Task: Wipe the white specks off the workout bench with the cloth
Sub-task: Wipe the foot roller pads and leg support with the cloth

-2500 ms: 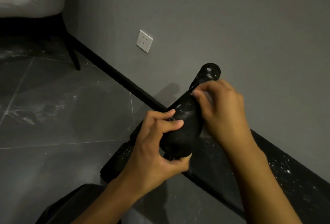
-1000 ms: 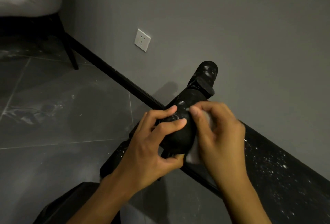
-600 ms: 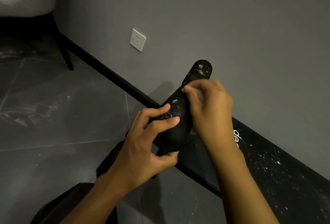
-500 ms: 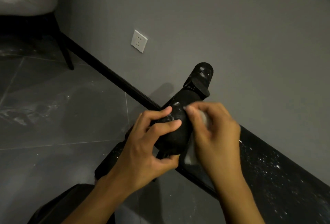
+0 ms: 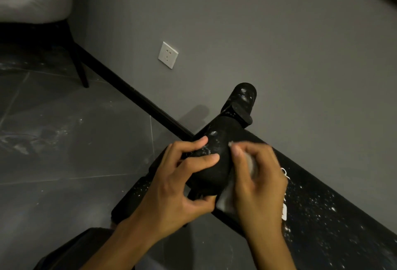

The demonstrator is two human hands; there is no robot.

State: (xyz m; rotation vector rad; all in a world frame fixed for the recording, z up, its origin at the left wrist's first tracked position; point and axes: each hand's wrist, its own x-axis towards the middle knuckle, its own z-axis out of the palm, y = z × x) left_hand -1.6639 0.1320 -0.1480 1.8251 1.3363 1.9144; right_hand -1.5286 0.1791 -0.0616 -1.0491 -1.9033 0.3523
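Observation:
A black workout bench (image 5: 326, 211) runs along the grey wall, its pad dotted with white specks. At its end a black foam roller (image 5: 217, 158) points up and away, also speckled near the top. My left hand (image 5: 178, 183) grips the roller's near end, thumb and fingers wrapped around it. My right hand (image 5: 257, 181) presses a pale grey cloth (image 5: 227, 198) against the roller's right side; most of the cloth is hidden under the fingers. A second roller cap (image 5: 245, 100) sticks up beyond.
A white wall socket (image 5: 168, 55) sits on the grey wall above a black skirting board (image 5: 133, 95). A padded chair with dark legs (image 5: 79, 67) stands at the far left. Dark floor tiles (image 5: 64, 151) show dusty smears. My dark trouser leg (image 5: 81, 250) is at the bottom.
My right hand has rubbed the cloth up and down the roller's side and now sits low on it. My left hand has kept its grip on the roller.

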